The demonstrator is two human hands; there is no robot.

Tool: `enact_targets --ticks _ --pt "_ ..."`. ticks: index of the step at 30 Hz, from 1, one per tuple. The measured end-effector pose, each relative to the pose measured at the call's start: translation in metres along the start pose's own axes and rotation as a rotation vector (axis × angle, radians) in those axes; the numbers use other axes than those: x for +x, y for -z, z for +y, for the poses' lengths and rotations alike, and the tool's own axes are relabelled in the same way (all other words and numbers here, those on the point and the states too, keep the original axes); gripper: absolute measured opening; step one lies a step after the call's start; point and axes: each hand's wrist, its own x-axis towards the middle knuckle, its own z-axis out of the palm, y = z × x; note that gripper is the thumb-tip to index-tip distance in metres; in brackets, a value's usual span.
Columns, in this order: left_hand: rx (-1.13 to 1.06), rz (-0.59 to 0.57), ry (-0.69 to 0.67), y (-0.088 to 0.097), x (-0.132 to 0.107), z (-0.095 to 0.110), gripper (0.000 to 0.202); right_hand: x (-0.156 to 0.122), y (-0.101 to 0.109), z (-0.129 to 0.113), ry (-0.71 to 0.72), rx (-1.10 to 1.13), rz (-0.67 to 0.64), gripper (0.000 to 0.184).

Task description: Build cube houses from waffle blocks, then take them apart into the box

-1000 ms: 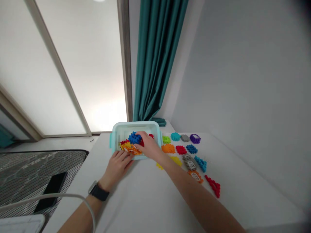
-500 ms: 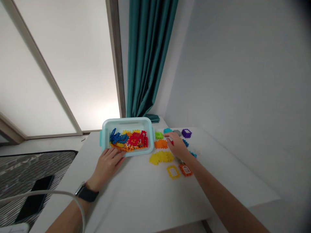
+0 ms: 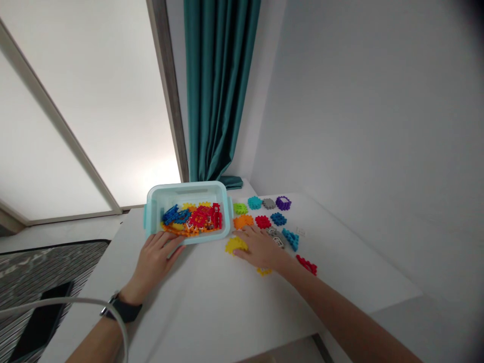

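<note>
A pale blue plastic tub (image 3: 151, 212) stands on the white table (image 3: 227, 302), filled with red, blue, orange and yellow toy blocks (image 3: 192, 220). My left hand (image 3: 155, 259) rests against the tub's near wall, fingers curved along it. My right hand (image 3: 259, 247) lies flat with fingers stretched out over yellow blocks (image 3: 234, 245) on the table, right of the tub. Sorted piles sit beyond it: green (image 3: 240, 207), teal (image 3: 254, 202), grey (image 3: 268, 203), purple (image 3: 283, 202), orange (image 3: 243, 221), red (image 3: 262, 221) and blue (image 3: 278, 218).
A teal curtain (image 3: 217, 85) hangs behind the tub beside a bright window. The white wall runs along the table's right. A red strip of blocks (image 3: 307, 264) lies near my right forearm. A black phone (image 3: 38, 322) lies on a striped surface at lower left.
My right hand left the tub, passed over the sorted piles, and now lies flat on the yellow blocks. My left hand stayed at the tub. The view has shifted right.
</note>
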Motion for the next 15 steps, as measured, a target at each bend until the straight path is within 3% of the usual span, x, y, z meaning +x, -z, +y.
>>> enact_targets --ticks 6,11,15 --pt "0.002 0.006 -0.011 -0.001 0.0 0.0 0.018 0.003 -0.01 -0.025 -0.145 -0.149 -0.074 0.052" --pt "-0.012 0.001 -0.014 0.0 0.0 -0.001 0.016 0.011 -0.007 -0.022 -0.082 -0.06 -0.09 0.047" --pt "-0.025 -0.008 -0.002 0.0 0.0 -0.001 0.016 0.013 -0.01 -0.014 -0.114 -0.036 -0.051 0.042"
